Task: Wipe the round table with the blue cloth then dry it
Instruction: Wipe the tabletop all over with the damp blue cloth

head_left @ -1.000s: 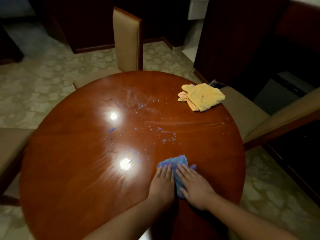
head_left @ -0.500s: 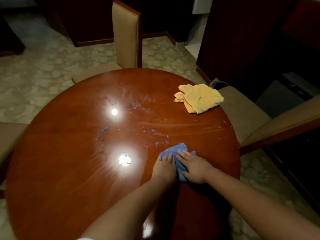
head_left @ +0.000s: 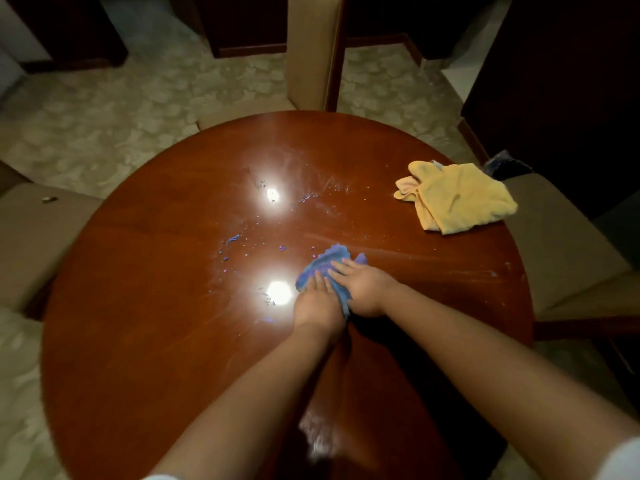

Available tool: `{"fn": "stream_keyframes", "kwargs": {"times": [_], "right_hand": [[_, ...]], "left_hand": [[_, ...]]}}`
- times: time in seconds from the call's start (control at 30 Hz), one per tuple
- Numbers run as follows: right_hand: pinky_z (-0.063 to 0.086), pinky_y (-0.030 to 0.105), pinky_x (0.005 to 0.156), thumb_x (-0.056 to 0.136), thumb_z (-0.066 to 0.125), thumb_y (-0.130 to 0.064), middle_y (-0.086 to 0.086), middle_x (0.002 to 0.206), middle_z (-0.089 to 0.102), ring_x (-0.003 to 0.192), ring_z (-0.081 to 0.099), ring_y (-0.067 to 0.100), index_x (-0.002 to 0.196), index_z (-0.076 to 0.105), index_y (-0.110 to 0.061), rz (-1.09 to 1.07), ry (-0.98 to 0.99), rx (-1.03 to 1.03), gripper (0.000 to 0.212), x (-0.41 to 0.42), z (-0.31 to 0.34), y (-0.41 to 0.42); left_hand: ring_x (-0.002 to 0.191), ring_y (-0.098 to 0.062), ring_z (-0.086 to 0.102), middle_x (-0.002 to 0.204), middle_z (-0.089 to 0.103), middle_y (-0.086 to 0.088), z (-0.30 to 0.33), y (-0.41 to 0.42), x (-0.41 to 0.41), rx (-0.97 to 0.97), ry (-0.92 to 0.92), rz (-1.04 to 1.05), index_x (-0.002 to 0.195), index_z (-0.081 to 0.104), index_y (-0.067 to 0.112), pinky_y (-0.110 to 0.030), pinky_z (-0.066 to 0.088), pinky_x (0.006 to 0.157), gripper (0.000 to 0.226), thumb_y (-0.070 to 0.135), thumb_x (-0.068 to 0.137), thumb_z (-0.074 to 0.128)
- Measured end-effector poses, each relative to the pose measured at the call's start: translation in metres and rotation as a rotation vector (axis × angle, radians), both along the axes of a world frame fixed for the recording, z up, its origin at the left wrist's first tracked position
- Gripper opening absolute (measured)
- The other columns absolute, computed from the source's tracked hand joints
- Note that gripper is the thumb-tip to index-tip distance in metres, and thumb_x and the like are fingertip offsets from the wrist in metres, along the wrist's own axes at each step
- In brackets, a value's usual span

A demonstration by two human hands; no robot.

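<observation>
The round, glossy red-brown table point(head_left: 149, 306) fills the view, with blue specks and smears point(head_left: 235, 240) scattered around its middle. A bunched blue cloth point(head_left: 327, 261) lies just right of centre. My left hand point(head_left: 317, 303) and my right hand point(head_left: 363, 285) press flat on it side by side, fingers straight and pointing away from me. Most of the cloth is hidden under my palms. A crumpled yellow cloth point(head_left: 457, 197) lies at the table's far right edge.
An upholstered chair back point(head_left: 311, 50) stands at the far side. Beige chair seats flank the table on the right point(head_left: 561, 244) and the left point(head_left: 31, 237). Dark wooden furniture point(head_left: 554, 81) rises at the back right. Ceiling lights glare off the tabletop point(head_left: 278, 292).
Both hands have pushed the blue cloth away from me, from near the front edge toward the table's middle, over some of the blue specks. The yellow cloth has not moved.
</observation>
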State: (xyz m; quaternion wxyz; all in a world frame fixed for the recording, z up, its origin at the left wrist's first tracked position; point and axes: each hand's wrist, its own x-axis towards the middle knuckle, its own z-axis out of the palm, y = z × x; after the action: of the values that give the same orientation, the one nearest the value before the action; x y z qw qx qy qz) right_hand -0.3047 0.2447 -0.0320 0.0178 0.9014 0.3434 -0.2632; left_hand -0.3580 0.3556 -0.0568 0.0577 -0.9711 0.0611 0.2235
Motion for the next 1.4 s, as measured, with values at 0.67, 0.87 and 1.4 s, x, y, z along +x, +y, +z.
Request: {"fn": "stream_keyframes", "kwargs": {"times": [0.67,0.87,1.4], "right_hand": [[0.005,0.03,0.117,0.097,0.042,-0.041,0.011,0.16,0.003,0.148,0.0,0.024,0.153,0.006,-0.009,-0.16,-0.021,0.051,0.074,-0.178,0.016,0.058],[0.012,0.034,0.116,0.095,0.043,-0.042,0.01,0.16,0.0,0.147,0.001,0.026,0.154,0.004,-0.014,-0.131,0.005,-0.024,0.076,-0.184,0.016,0.098],[0.029,0.041,0.112,0.092,0.045,-0.042,0.004,0.16,0.007,0.145,0.01,0.024,0.154,0.009,-0.018,-0.308,-0.026,-0.102,0.075,-0.094,0.001,0.136]], "left_hand": [[0.147,-0.028,0.002,0.158,-0.001,-0.021,0.034,0.085,-0.124,0.01,0.176,-0.324,0.149,-0.001,-0.002,-0.038,0.019,0.115,0.079,0.038,0.097,0.044],[0.146,-0.031,0.005,0.157,0.002,-0.022,0.028,0.122,-0.131,0.063,0.23,-0.363,0.15,0.0,-0.001,-0.045,0.018,0.116,0.085,0.04,0.095,0.05],[0.146,-0.032,0.006,0.157,0.003,-0.023,0.028,0.143,-0.039,-0.037,0.094,-0.399,0.149,0.003,-0.003,-0.038,0.015,0.115,0.07,0.029,0.1,0.041]]}}
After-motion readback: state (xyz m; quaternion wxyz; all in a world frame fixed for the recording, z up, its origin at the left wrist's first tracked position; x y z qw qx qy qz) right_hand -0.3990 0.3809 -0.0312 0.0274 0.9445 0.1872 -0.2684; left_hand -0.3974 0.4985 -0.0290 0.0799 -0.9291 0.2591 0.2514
